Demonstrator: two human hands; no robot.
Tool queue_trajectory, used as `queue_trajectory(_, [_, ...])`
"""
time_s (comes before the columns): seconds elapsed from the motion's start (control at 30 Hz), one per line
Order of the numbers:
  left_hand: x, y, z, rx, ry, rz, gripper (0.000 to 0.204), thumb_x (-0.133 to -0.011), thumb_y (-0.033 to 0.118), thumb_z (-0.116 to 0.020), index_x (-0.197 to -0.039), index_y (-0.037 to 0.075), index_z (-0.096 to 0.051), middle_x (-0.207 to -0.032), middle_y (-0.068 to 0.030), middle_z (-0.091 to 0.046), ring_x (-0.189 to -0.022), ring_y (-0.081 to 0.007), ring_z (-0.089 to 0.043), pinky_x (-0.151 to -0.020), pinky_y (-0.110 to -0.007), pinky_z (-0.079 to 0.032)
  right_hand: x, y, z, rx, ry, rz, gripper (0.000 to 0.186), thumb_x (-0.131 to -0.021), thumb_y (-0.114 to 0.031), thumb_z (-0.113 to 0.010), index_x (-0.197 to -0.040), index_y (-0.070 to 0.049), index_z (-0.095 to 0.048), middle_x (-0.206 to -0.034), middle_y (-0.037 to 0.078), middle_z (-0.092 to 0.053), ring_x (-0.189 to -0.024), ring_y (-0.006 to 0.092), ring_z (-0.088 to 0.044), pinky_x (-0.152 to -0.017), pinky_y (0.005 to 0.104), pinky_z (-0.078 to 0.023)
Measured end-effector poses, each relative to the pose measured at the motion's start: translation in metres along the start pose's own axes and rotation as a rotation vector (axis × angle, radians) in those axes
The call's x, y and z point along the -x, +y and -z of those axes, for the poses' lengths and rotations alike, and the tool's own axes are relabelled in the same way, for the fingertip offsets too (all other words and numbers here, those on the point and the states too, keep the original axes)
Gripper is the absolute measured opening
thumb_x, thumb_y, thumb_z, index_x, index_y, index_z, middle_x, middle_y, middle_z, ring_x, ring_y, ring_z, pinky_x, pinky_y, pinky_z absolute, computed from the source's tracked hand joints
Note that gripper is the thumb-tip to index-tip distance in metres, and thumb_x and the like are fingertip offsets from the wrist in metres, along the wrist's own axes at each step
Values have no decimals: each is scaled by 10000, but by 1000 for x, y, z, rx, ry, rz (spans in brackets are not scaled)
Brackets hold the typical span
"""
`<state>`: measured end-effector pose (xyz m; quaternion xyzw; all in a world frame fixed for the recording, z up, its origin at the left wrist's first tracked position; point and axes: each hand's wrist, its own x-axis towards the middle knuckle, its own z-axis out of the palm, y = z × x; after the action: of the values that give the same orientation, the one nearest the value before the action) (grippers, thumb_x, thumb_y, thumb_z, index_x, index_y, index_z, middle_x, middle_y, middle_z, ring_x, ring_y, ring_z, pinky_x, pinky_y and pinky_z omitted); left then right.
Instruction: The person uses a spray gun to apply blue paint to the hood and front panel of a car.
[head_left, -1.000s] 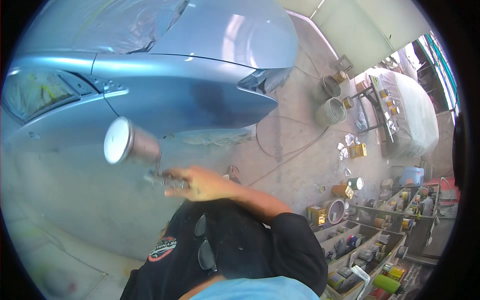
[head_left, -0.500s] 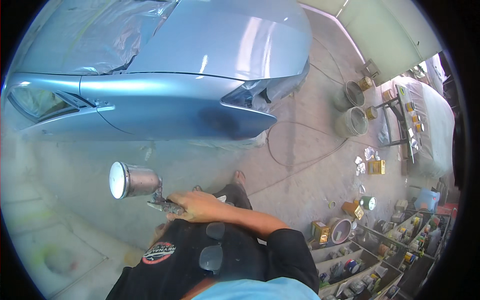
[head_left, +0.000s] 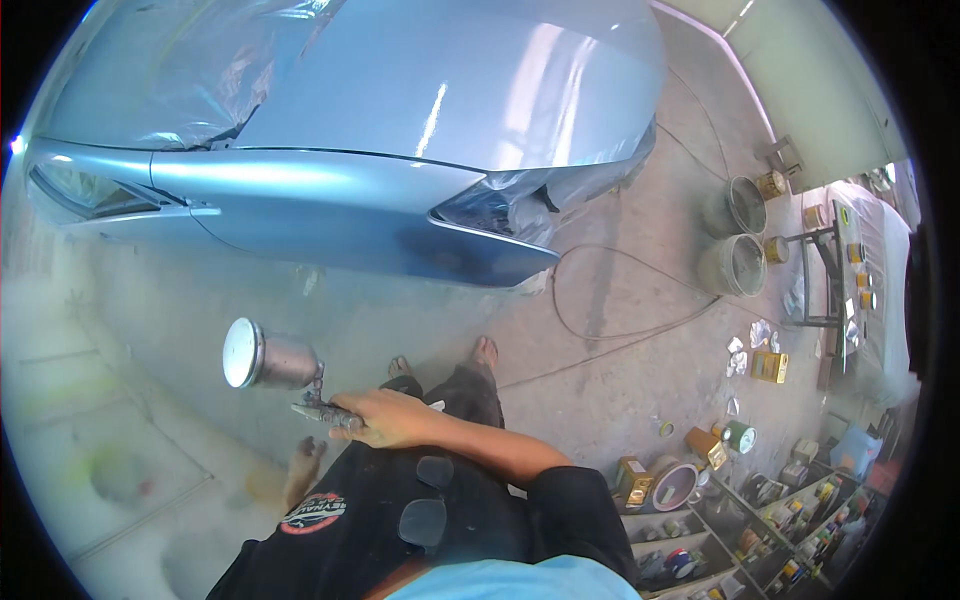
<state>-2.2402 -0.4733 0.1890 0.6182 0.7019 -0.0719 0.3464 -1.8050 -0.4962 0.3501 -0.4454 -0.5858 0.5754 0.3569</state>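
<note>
My right hand [head_left: 385, 418] is closed round the handle of a spray gun [head_left: 325, 410]. The gun's metal paint cup [head_left: 285, 362] lies over on its side, its pale round lid [head_left: 239, 353] facing left. Beyond it stands a glossy blue-silver car [head_left: 330, 200], a gap away from the gun. A darker patch [head_left: 440, 250] shows on its front fender, by the headlight opening covered in clear plastic [head_left: 495, 212]. My left hand [head_left: 303, 470] hangs low beside my dark shirt, partly hidden; its fingers look loosely stretched, and nothing shows in them.
Plastic sheeting [head_left: 190, 80] covers the windscreen. A thin hose [head_left: 640, 335] loops over the concrete floor. Two buckets [head_left: 733, 265] stand at the right, near a black stand [head_left: 825, 270] with small cans. Several tins and a compartmented shelf [head_left: 700, 530] are at the lower right. Haze hangs at the left.
The view has shifted, so floor items at the right sit farther right and lower. More of my left hand shows beside my shirt. My right hand keeps its grip on the spray gun.
</note>
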Motion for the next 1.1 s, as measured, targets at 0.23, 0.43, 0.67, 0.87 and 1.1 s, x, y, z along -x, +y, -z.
queue_trajectory(0.23, [2,158,105,420,554,-78,326,-947,322,-601,-824,21,-611,-705,8,-530,-645,-74,-440,-587,-237,-364,-3,56,-7,-146,-34,-64,511,-906,-486,-574,-1150,-38,-543,-853,208,-633,-848,412,-621,-715,472,-468])
queue_trajectory(0.43, [-6,180,78,407,460,-203,239,-941,236,-620,-849,18,-591,-711,8,-529,-664,-57,-434,-589,-232,-364,0,83,-22,-167,-85,-148,540,-894,-505,-579,-1173,-44,-542,-911,203,-641,-879,389,-628,-742,465,-473])
queue_trajectory(0.67, [38,74,-9,125,-235,100,303,-918,165,-596,-1158,-21,-586,-892,-78,-641,-718,-133,-586,-667,-282,-483,-3,98,-25,-178,-119,-186,556,-889,-502,-581,-1199,-43,-529,-1002,191,-636,-939,419,-606,-778,482,-470])
queue_trajectory(0.87, [27,79,19,442,259,244,251,-948,220,-585,-1023,-10,-654,-820,-41,-623,-683,-105,-545,-632,-262,-444,-6,101,-15,-165,-134,-247,544,-879,-473,-598,-1227,-61,-525,-1030,209,-646,-971,434,-606,-799,508,-477])
queue_trajectory(1.1, [-7,147,54,349,172,-7,228,-957,204,-563,-982,-5,-651,-807,-19,-608,-704,-89,-530,-652,-250,-438,0,93,-7,-182,-77,-228,546,-902,-487,-580,-1196,-29,-529,-962,218,-631,-893,403,-614,-772,471,-467])
